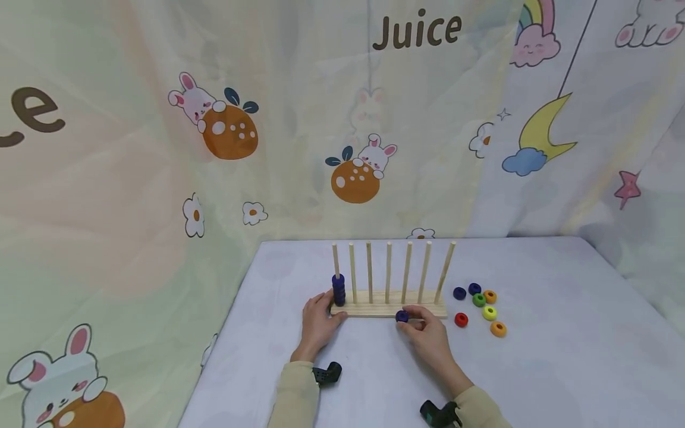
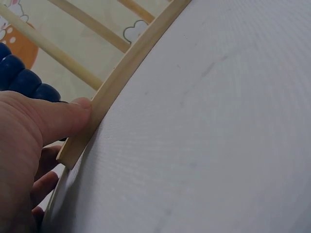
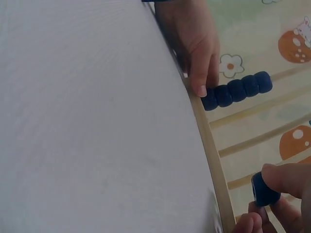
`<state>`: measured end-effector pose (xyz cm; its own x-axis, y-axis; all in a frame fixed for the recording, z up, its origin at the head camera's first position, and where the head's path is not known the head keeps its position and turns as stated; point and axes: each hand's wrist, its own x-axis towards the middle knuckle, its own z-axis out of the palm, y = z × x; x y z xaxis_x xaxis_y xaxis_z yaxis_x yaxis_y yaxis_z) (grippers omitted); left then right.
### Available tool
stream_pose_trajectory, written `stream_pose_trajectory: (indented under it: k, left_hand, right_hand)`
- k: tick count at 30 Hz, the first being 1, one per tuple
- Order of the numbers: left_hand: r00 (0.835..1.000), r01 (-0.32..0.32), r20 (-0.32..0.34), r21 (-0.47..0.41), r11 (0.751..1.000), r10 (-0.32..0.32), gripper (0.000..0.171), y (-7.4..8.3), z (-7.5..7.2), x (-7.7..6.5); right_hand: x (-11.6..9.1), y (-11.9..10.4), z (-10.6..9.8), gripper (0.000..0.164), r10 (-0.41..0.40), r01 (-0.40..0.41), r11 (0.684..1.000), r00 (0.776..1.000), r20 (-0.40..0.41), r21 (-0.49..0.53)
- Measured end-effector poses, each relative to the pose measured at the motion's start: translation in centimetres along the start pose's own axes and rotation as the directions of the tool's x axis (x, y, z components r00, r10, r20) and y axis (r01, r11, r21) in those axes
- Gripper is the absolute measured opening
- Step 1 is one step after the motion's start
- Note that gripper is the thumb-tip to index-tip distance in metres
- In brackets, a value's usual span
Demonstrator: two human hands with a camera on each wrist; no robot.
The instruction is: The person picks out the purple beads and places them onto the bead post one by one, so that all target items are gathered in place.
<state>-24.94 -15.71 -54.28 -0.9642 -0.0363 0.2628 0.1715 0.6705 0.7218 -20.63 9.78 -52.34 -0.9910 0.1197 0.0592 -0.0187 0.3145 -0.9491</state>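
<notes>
A wooden peg rack (image 1: 369, 310) with several upright pegs stands on the white table. Several dark blue beads (image 1: 338, 289) are stacked on its leftmost peg, the upper part of which is bare. My left hand (image 1: 319, 326) grips the left end of the base; in the left wrist view the thumb (image 2: 68, 118) lies against its edge, with the other fingers partly hidden behind. Between thumb and fingertips my right hand (image 1: 430, 340) pinches a single dark blue bead (image 3: 265, 190). In the head view this bead overlaps the front edge of the base, right of the middle.
Right of the rack lie loose beads: two dark blue beads (image 1: 459, 293), a green bead (image 1: 478, 300), a yellow bead (image 1: 489, 312), a red bead (image 1: 461, 320) and two orange beads (image 1: 498, 329). Behind the table hangs a printed curtain (image 1: 299, 119).
</notes>
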Motion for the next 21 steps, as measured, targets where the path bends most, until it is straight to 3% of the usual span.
stream_pose_trajectory:
  k: [5,16,21]
  left_hand:
    - [1.0,0.015,0.013,-0.002,1.0,-0.015,0.063,-0.1,-0.1,0.0]
    - [0.998,-0.07,-0.002,0.074,0.995,0.07,0.061,-0.4,-0.3,0.3]
    - [0.999,-0.053,0.01,0.055,0.997,0.052,0.062,-0.4,0.1,0.2]
  right_hand:
    - [0.5,-0.8,0.8,0.034,-0.015,0.015,1.0,1.0,0.003,-0.017]
    - [2.2,-5.4,1.6,0.032,-0.148,0.148,0.989,0.989,0.031,0.001]
    - [2.5,-6.7,1.5,0.032,-0.19,0.191,0.982,0.981,0.048,-0.005]
